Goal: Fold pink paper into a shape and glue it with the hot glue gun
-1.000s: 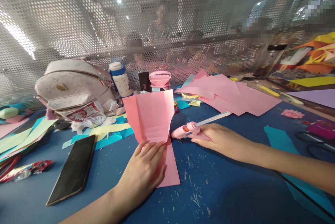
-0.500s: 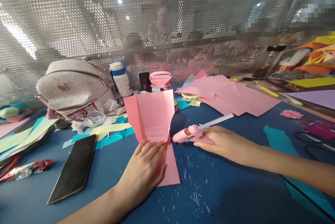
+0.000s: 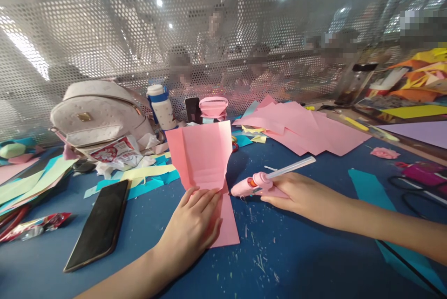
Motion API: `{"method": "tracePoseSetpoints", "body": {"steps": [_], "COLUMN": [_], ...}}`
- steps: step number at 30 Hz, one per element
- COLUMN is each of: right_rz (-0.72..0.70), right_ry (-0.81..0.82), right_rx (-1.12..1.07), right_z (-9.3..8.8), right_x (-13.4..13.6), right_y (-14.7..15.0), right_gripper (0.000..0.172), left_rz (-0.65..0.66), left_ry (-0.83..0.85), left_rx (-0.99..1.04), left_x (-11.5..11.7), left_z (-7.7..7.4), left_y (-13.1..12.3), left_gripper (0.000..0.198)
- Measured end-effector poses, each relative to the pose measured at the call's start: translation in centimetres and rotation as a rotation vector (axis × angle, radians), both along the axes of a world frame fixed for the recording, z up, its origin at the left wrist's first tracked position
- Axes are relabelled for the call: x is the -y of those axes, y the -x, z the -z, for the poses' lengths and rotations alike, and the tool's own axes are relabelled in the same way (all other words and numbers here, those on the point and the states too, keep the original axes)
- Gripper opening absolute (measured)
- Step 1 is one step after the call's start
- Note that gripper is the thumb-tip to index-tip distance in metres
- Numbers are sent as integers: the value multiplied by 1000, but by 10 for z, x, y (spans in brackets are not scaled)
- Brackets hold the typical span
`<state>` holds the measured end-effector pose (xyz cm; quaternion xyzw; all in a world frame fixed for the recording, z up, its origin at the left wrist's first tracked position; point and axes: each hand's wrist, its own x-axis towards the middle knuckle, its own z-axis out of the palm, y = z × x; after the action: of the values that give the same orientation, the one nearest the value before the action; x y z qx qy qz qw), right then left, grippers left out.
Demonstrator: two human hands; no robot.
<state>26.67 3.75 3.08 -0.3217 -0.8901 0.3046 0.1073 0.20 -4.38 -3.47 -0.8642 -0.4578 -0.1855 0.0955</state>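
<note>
A folded sheet of pink paper (image 3: pixel 204 154) has its far part standing up and its near part lying on the blue table. My left hand (image 3: pixel 195 217) holds it down at the fold, fingers close together and curved over the paper, with the thumb lower at its side. Wrapped round the handle of a pink hot glue gun (image 3: pixel 249 185) is my right hand (image 3: pixel 293 194). The gun's nozzle points left, close beside the paper's right edge near the fold; I cannot tell whether they touch. A clear glue stick (image 3: pixel 295 166) sticks out of the gun's back.
A black phone (image 3: pixel 99 224) lies at the left. Behind stand a pale backpack (image 3: pixel 101 103), a bottle (image 3: pixel 161 108) and a small pink paper basket (image 3: pixel 213 108). Pink sheets (image 3: pixel 303 126) are piled at the back right, near a pink paper flower (image 3: pixel 384 152). A perforated metal screen (image 3: pixel 139 43) closes the far side.
The glue gun in my right hand has shifted very slightly down and to the right. My left hand and the pink paper look nearly the same.
</note>
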Motion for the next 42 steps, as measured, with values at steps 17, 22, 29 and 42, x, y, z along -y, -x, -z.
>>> {"method": "tracePoseSetpoints", "body": {"steps": [17,22,29,42], "right_rz": [80,132,204,222], "right_ry": [-61,-25,119,477], "right_rx": [12,38,60,-73], "right_z": [4,3,16,25], "right_x": [-1,-4,-13,-25], "right_y": [1,3,1,-7], "right_gripper": [30,32,44,42], "left_rz": [42,52,61,71], "left_ry": [-151,-149,-124,51], "left_rx": [-120,-73,-41,-60], "left_x": [8,7,5,3], "left_z": [-6,-9,-8,-3], "left_y": [-1,-3,-3,-1], "left_gripper": [25,25,23,44]}}
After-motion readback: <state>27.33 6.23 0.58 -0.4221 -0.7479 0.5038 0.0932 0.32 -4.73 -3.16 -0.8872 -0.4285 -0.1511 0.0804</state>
